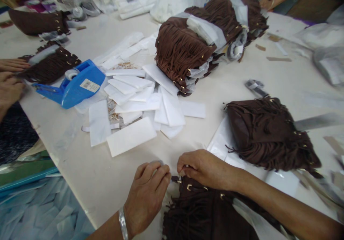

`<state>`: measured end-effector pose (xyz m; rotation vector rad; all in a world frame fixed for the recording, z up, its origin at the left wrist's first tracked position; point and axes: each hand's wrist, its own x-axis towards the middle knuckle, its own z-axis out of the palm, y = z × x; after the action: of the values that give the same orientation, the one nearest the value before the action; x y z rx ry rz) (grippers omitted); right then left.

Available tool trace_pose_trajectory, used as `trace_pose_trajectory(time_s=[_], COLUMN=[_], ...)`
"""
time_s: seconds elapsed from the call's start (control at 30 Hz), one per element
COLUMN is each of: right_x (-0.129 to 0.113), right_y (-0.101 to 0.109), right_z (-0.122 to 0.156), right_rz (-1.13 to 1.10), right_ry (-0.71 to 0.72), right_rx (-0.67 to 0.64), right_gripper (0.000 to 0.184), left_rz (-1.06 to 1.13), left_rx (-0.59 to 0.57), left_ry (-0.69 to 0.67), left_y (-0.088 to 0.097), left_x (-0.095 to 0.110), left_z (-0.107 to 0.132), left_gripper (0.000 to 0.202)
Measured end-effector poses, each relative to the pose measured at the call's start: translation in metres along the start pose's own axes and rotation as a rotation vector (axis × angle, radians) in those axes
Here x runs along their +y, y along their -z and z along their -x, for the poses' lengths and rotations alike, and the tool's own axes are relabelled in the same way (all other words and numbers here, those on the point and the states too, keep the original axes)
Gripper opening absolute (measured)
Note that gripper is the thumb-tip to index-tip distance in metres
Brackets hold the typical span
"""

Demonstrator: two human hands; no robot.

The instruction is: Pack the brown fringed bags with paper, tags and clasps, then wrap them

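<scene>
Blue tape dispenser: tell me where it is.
In the head view, the blue tape dispenser sits at left, between the white sheets and a brown fringed bag.

A broad, off-white, smooth-topped worktable [94, 175] fills most of the frame, its straight edge slanting from the left side to the lower middle. Beyond that edge, at lower left, sits a container with a bright blue rim [29, 178], a flat green surface [27, 170] just above it. A blurred brown panel [309, 8] shows at upper right. Pale light leaves the upper right corner dark.
</scene>
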<state>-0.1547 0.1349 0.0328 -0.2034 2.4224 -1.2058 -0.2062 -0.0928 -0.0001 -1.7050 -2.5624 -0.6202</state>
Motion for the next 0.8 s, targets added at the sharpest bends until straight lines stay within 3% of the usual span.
trace_pose_trajectory(time_s=[0.23, 0.43, 0.63, 0.7, 0.8], right_x=[-0.006, -0.009, -0.011, -0.011, -0.012], right_y=[0.000, -0.002, -0.015, -0.016, -0.016], right_z=[0.001, 0.006, 0.006, 0.004, 0.003], right_rz=[0.046, 0.068, 0.204, 0.233, 0.223], right_ry=[-0.001, -0.030, -0.128, -0.126, -0.117], right_rx=[-0.033, -0.068, 0.025, 0.032, 0.035], right_gripper=[0.022, 0.020, 0.012, 0.010, 0.010], left_rz=[0.027, 0.025, -0.035, 0.040, 0.262], left_rx=[0.004, -0.077, 0.201, 0.140, -0.082], left_ry=[0.005, 0.048, 0.231, 0.253, 0.362], left_y=[0.004, 0.001, -0.011, -0.009, -0.005], left_x=[-0.001, 0.000, 0.015, 0.023, 0.032], left_z=[-0.003, -0.011, -0.001, 0.006, 0.009], left_gripper=[0.017, 0.021, 0.013, 0.009, 0.018])
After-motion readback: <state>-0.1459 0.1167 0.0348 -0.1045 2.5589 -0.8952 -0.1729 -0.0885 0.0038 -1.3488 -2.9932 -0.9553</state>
